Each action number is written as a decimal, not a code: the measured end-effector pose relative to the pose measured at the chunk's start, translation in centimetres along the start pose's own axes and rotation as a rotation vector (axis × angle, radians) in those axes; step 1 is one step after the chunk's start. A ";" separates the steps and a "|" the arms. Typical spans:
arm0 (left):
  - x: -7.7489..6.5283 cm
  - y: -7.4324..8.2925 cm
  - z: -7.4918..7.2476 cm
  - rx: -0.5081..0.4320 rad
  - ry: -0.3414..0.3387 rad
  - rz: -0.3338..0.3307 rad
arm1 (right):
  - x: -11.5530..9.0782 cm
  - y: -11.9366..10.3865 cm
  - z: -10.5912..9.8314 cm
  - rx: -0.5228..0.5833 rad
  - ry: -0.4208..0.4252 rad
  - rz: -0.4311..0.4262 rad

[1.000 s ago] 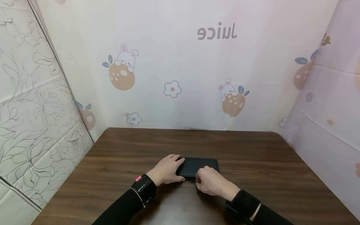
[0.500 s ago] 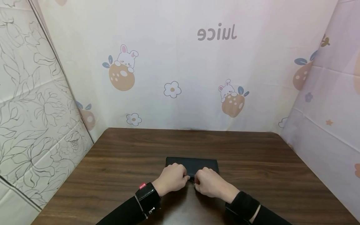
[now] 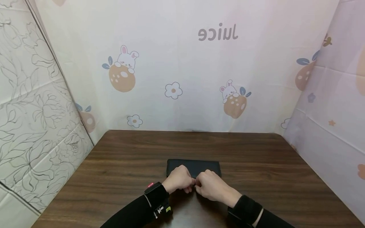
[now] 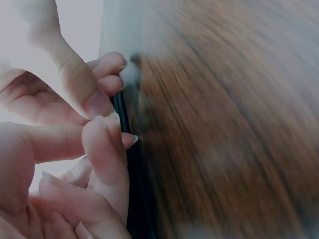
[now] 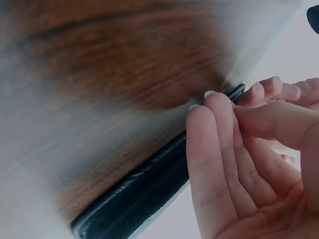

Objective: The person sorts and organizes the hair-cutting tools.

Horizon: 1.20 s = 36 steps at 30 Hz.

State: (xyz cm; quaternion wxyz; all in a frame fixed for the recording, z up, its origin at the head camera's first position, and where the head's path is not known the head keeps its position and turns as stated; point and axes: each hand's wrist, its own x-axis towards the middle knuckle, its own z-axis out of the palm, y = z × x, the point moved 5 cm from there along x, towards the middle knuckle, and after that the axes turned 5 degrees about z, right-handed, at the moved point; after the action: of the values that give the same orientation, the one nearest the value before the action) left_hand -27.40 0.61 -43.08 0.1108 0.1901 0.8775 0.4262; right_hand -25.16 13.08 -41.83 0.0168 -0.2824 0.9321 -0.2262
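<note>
A flat black zip wallet lies lengthwise across the table. Its zipper runs along the side edge in the right wrist view. My left hand has its thumb and forefinger together at the middle of the wallet's near edge. Close beside it, my right hand pinches at the same edge with its fingers curled. Both sets of fingertips meet there in each wrist view, hiding the small part between them. In the left wrist view only a dark strip of the wallet shows past the fingers.
The dark wood table reaches back to a pale curtain printed with rabbits and fruit. More printed cloth hangs on the left and right. Black bands and sleeves cover both wrists.
My left hand has left the wallet's left end, where its fingers were spread, and moved right to the near edge beside my right hand. The right hand and wallet stay nearly in place.
</note>
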 end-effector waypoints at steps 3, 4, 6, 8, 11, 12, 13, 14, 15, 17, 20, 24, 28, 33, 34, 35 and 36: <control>0.1 -0.3 0.1 -0.050 0.000 -0.028 | 0.0 0.0 0.1 0.011 0.000 0.001; 0.1 -0.4 0.1 -0.050 0.001 -0.034 | 0.0 0.0 0.2 0.011 0.000 0.001; 0.0 -0.5 0.1 -0.044 0.010 -0.040 | 0.1 0.1 0.2 0.012 0.000 0.001; 0.0 -0.4 0.2 -0.030 0.020 -0.032 | 0.0 0.2 0.0 0.001 0.006 0.001; -0.3 -0.4 0.1 0.009 0.039 -0.020 | 0.0 0.5 -0.8 -0.032 0.018 0.020; -0.3 -0.4 0.1 0.024 0.044 -0.019 | 0.0 0.6 -1.1 -0.055 0.026 0.029; -0.3 -0.4 0.1 0.047 0.048 -0.013 | 0.1 0.8 -1.4 -0.080 0.033 0.042; -0.3 -0.5 0.1 0.076 0.052 -0.010 | 0.1 0.9 -1.8 -0.103 0.039 0.054; -0.3 -0.5 0.1 0.110 0.057 -0.006 | 0.2 1.0 -2.1 -0.132 0.047 0.065; -0.2 -0.4 0.1 0.195 0.064 0.018 | 0.4 1.2 -2.6 -0.190 0.068 0.075; 0.0 0.0 0.1 0.334 0.075 0.072 | 0.7 1.6 -3.0 -0.250 0.087 0.065; -0.1 0.6 0.2 0.476 0.073 0.129 | 1.1 2.3 -2.9 -0.282 0.076 0.039; -0.2 0.9 0.3 0.558 0.062 0.158 | 1.4 3.0 -2.4 -0.271 0.019 0.053; -0.1 0.9 0.3 0.584 0.043 0.190 | 1.9 3.6 -2.0 -0.236 -0.072 0.120; -0.2 0.9 0.3 0.584 0.041 0.198 | 2.0 3.6 -2.0 -0.237 -0.084 0.134; -0.1 0.9 0.2 0.582 0.042 0.207 | 2.1 3.8 -2.0 -0.243 -0.093 0.146; -0.1 1.0 0.2 0.580 0.043 0.213 | 2.2 3.9 -2.0 -0.250 -0.102 0.157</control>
State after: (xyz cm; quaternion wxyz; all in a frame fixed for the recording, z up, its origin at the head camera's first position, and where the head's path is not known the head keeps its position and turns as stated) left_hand -26.98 1.23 -42.39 -0.0118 0.2957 0.9398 0.1709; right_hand -29.39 15.61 -41.47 0.0463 -0.2198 0.9701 -0.0918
